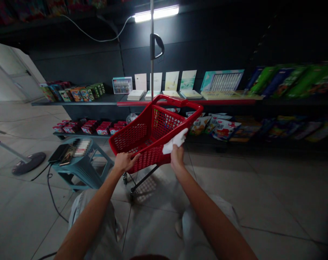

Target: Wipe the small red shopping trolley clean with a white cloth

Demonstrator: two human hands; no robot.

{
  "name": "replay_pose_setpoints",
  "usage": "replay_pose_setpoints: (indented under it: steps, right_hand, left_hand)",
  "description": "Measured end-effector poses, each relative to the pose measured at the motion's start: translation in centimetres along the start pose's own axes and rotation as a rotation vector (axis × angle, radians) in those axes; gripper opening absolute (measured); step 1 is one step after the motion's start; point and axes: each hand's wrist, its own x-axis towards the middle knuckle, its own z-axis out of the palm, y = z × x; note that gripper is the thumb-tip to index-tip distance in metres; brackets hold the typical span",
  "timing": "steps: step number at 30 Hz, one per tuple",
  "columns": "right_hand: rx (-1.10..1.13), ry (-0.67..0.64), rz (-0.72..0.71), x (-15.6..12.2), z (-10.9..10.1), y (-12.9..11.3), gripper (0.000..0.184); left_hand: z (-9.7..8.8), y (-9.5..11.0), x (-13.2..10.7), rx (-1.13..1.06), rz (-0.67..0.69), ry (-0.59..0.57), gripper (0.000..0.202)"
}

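A small red shopping cart with a perforated basket stands in front of me, its wheels on the tiled floor. My left hand grips the near rim of the basket, fingers curled over the edge and thumb along it. A white cloth is bunched in my right hand, which is closed around its lower end. The cloth lies against the outer side of the basket, below the handle. Through the mesh the basket's inside shows no goods.
A blue-grey plastic stool with a dark device and papers stands left, a cable trailing from it. Behind the cart runs a shelf with books, boxes and snack bags. A metal pole rises behind the cart. A round stand base lies far left.
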Motion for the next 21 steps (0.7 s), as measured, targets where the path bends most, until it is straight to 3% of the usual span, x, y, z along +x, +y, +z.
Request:
replay_pose_setpoints:
  steps: [3,5,7,11,15,19,21]
  right_hand:
    - [-0.321,-0.04,-0.415,1.1,-1.0,-1.9,0.06]
    - [-0.481,-0.222,-0.675,0.6,-0.9,-2.7,0.071]
    - [-0.598,-0.414,-0.817,-1.1,0.0,-2.8,0.073]
    - [-0.677,-0.654,-0.95,-6.4,2.9,-2.0,0.061]
    - [-0.698,-0.703,-1.012,-9.7,4.5,-1.6,0.053]
    - [-0.743,-0.756,-1.073,-8.0,3.0,-2.3,0.048]
    - [-0.771,-0.703,-1.059,-5.9,1.4,-2.9,0.047]
  left_hand:
    - [-0.3,0.1,-0.3,-0.002,0.009,-0.019,0.076]
    - [-0.5,0.1,-0.5,-0.011,0.026,-0.024,0.073]
    - [-0.5,0.0,-0.6,-0.022,0.041,-0.02,0.069]
    - [0.1,-0.6,-0.5,0.012,0.055,-0.032,0.053]
    - [0.7,-1.3,-0.7,0.089,0.016,-0.075,0.037]
    - [0.9,-1.8,-1.3,0.041,0.03,0.006,0.044]
    - [1.0,-2.1,-1.7,-0.001,0.051,0.062,0.052]
